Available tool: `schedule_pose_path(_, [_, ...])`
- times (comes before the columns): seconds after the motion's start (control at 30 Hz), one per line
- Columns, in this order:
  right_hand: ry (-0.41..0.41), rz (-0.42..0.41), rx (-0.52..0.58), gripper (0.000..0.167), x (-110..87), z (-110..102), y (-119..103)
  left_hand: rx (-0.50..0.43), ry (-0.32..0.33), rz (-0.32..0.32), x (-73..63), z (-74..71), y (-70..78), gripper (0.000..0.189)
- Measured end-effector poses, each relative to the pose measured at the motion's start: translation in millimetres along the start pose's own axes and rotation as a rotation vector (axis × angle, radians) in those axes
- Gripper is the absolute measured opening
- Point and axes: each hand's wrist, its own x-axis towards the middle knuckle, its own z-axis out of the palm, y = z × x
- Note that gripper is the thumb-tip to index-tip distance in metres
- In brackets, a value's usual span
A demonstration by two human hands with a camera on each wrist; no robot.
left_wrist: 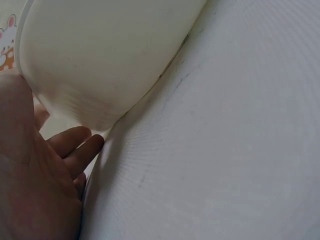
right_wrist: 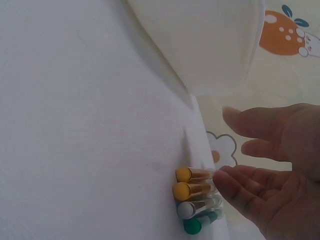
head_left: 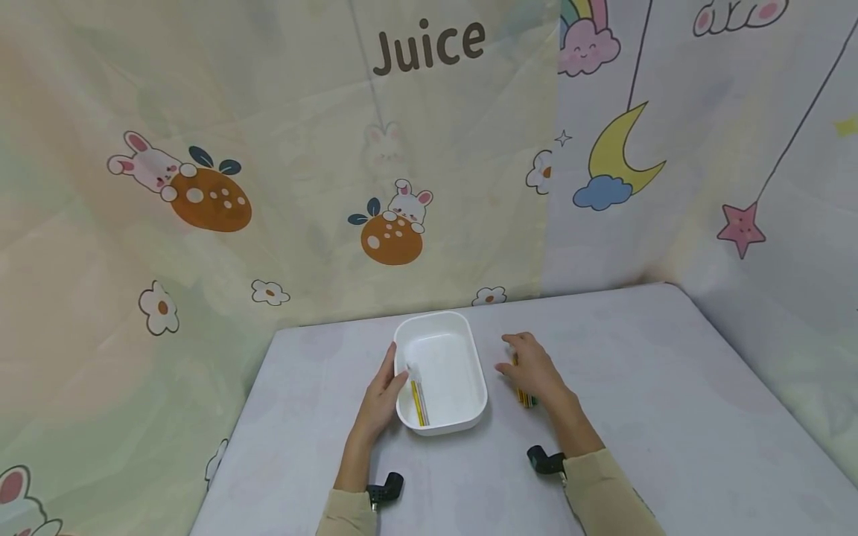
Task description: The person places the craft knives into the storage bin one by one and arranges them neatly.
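Observation:
A white plastic tray (head_left: 456, 380) with rounded corners stands on the table. My left hand (head_left: 378, 402) holds its left side, thumb over the rim and the other fingers along the outer wall; the left wrist view shows these fingers (left_wrist: 80, 150) by the tray's lower edge. Inside the tray, at the left, lie a yellow pen (head_left: 418, 403) and a pale one side by side. Right of the tray, my right hand (head_left: 536, 368) hovers over a row of pens (head_left: 526, 400), thumb and fingers apart. Orange, grey and green pen ends (right_wrist: 182, 191) show in the right wrist view, close to the fingertips.
The table (head_left: 657, 417) has a pale cloth and extends to both sides of the tray. Behind it hangs a printed curtain (head_left: 302, 186) with rabbits, fruit and flowers. Black wrist cameras (head_left: 385, 489) sit at both sleeves.

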Motion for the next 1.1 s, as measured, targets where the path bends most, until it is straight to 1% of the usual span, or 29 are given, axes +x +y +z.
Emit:
schedule_pose_path(0.3, [-0.012, 0.011, -0.008, 0.064, 3.1, 3.9, 1.4, 0.004, 0.003, -0.008, 2.4, 0.1, -1.2, 0.063])
schedule_pose_path(0.57, [0.002, -0.033, -0.055, 0.061, 5.0, 6.6, 4.5, -0.026, -0.002, -0.004, 3.1, 0.5, -4.3, 0.064])
schedule_pose_path(0.87, [0.014, -0.021, -0.063, 0.061, 6.5, 7.9, 6.3, -0.035, -0.005, -0.004, 3.3, 0.9, -5.2, 0.064])
schedule_pose_path(1.1, [0.040, -0.055, -0.086, 0.059, 8.1, 10.2, 7.5, -0.029, -0.003, -0.010, 2.7, 0.4, -5.0, 0.064])
